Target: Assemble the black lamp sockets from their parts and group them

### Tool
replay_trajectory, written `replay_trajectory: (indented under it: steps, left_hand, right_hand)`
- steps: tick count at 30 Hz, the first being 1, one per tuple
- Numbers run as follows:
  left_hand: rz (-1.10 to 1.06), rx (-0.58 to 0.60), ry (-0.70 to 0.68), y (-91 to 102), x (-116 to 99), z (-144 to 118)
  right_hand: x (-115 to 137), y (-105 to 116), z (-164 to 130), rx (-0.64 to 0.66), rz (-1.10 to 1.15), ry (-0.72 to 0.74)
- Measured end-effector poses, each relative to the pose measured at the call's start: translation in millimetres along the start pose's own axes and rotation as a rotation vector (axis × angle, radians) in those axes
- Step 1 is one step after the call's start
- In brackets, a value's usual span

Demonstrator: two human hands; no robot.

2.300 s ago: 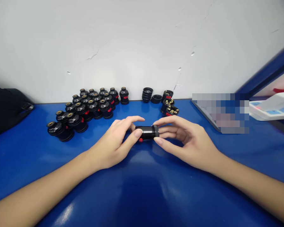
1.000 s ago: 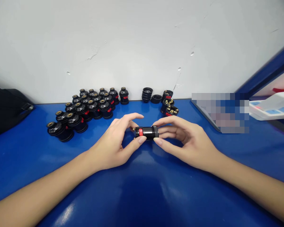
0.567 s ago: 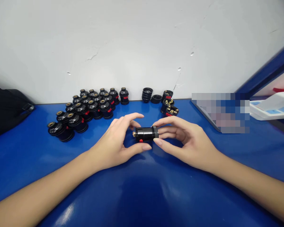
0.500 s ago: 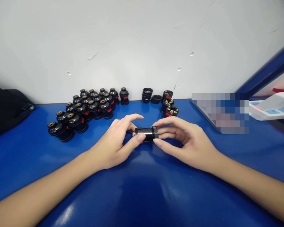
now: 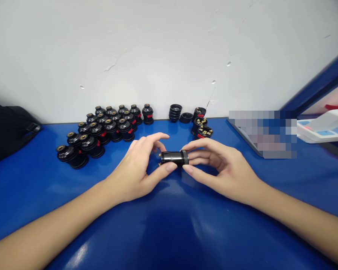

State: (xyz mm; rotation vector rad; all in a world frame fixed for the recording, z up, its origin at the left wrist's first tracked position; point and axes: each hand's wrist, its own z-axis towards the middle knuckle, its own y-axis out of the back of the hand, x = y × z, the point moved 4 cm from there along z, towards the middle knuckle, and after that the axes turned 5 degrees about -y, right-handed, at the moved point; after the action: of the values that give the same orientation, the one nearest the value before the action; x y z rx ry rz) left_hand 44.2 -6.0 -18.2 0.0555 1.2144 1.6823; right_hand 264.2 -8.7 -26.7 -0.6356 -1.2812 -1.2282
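While both hands meet above the blue table (image 5: 169, 225), the black socket (image 5: 174, 158) lies sideways between them, in front of the cluster of finished sockets (image 5: 101, 129). The left hand (image 5: 135, 168) pinches its left end with thumb and fingers; the right hand (image 5: 222, 167) grips its ribbed right end. Loose black rings (image 5: 175, 111) sit behind the socket by the wall.

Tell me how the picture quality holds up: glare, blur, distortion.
Head view: soft sheen on the blue table near the bottom edge; table edge bows from wide-angle distortion; a pixelated block masks the right; the black socket between left hand and right hand stays fairly sharp.
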Motion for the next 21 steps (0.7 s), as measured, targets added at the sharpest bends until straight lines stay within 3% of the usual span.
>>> replay_trajectory:
  steps: [5, 15, 21]
  left_hand:
    - [0.002, 0.077, 0.061, 0.3, -1.6, 0.7]
    - [-0.039, -0.078, -0.132, -1.6, 1.2, -3.1]
    - [-0.108, 0.008, -0.030, -2.8, 1.2, -2.0]
  right_hand:
    - [-1.0, 0.3, 0.1, 0.005, -0.008, 0.006]
    - [0.1, 0.3, 1.8, -0.002, 0.006, 0.014]
    - [0.7, -0.5, 0.7, 0.010, -0.003, 0.021]
